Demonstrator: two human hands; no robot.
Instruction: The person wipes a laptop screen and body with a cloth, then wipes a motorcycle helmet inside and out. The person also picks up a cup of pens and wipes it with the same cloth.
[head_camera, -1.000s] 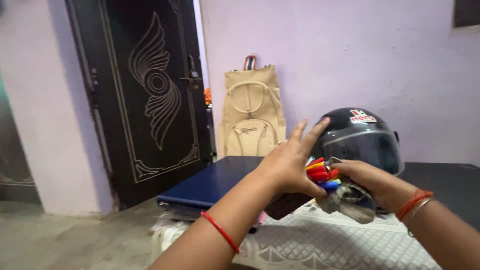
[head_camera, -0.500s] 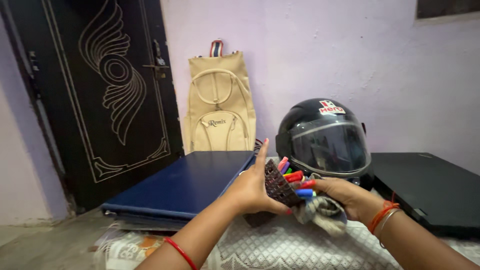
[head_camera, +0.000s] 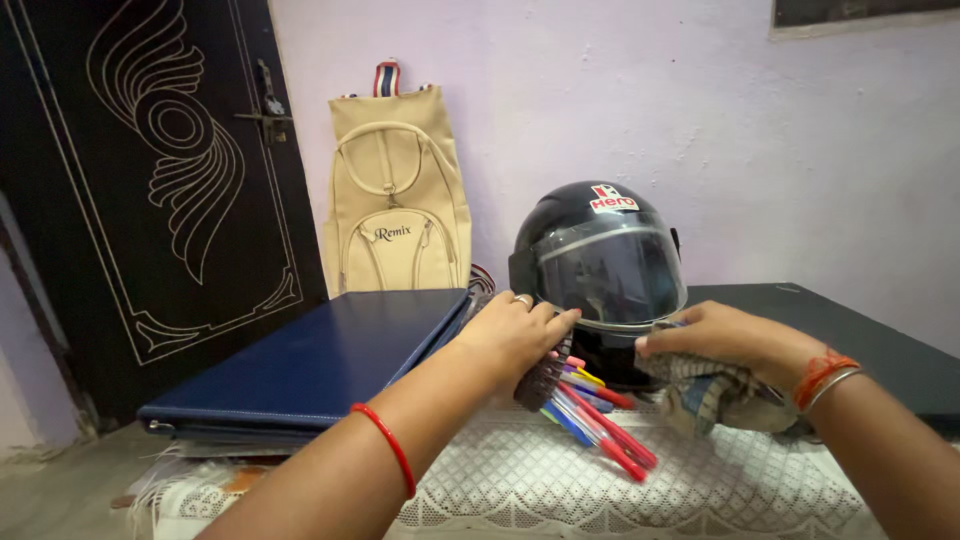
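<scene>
Left hand (head_camera: 515, 335) gripping dark holder of coloured pens (head_camera: 600, 425); right hand (head_camera: 725, 340) clutching checked cloth (head_camera: 715, 395), beside black helmet (head_camera: 600, 265)

A black helmet (head_camera: 600, 270) with a clear visor stands upright just behind the fingers, against the lilac wall (head_camera: 620, 90). Left of the fingers lies a flat blue case (head_camera: 320, 365), closed, near the edge of the surface (head_camera: 560, 485), which wears a white lace cover. Behind the case a beige backpack (head_camera: 397, 195) leans upright on the wall. Farther left is a dark door (head_camera: 150, 170) carved with a swirl pattern. Right of the fingers lies a flat black slab (head_camera: 880, 345).
</scene>
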